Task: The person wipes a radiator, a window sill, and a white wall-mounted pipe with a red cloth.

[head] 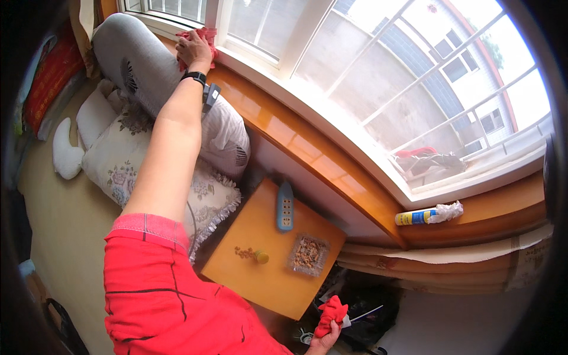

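Note:
My left hand (194, 49), with a black band on its wrist, presses a bunched red cloth (209, 39) against the lower part of the white window frame (253, 55), at the upper left. The arm reaches over grey and floral cushions. Low in the view, my right hand (326, 338) grips a second crumpled red cloth (332, 313), beside the corner of a small wooden table (270, 284). The fingers of the left hand lie over its cloth, partly hiding it.
On the table are a blue power strip (285, 207), a clear tray of nuts or shells (309, 255), and a small round yellowish object (262, 257). A spray can (416, 216) with crumpled white material lies on the wooden sill (306, 155). A floral cushion (133, 168) sits left; curtains (435, 264) hang right.

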Demonstrator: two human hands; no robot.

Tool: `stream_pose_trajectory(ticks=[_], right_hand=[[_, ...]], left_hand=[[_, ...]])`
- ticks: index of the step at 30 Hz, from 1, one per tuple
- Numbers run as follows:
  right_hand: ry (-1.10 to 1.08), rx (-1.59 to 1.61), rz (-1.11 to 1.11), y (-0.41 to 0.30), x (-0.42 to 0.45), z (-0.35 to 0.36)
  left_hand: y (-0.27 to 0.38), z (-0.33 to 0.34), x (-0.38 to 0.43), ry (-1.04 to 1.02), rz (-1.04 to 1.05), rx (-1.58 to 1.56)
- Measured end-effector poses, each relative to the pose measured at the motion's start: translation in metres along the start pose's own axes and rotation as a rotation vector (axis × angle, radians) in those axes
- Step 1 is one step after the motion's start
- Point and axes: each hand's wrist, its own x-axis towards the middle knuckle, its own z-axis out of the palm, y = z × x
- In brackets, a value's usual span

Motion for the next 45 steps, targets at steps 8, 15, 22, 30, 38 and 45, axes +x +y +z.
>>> stream_pose_trajectory(ticks=[8, 15, 22, 30, 38, 45], right_hand=[[0.133, -0.079, 0.189, 0.010, 0.011, 0.022], [0.220, -0.136, 0.336, -0.001, 0.020, 0.025], [0.035, 0.044, 0.143, 0.020, 0.041, 0.002], [0.031, 0.095, 0.137, 0.017, 0.030, -0.051], [0.120, 0.142, 0.020, 0.006, -0.004, -0.098], [0.120, 0.170, -0.070, 0.005, -0.013, -0.070]], left_hand=[[0.002, 0.023, 0.004, -0.701, -0.048, 0.257], [0.004, -0.006, -0.004, -0.741, 0.131, 0.283], [0.056, -0.033, -0.079, -0.850, 0.429, 0.296], [0.174, -0.128, -0.278, -0.917, 0.791, -0.057], [0.274, -0.193, -0.484, -0.878, 1.059, -0.309], [0.238, -0.206, -0.469, -0.904, 1.400, -0.743]])
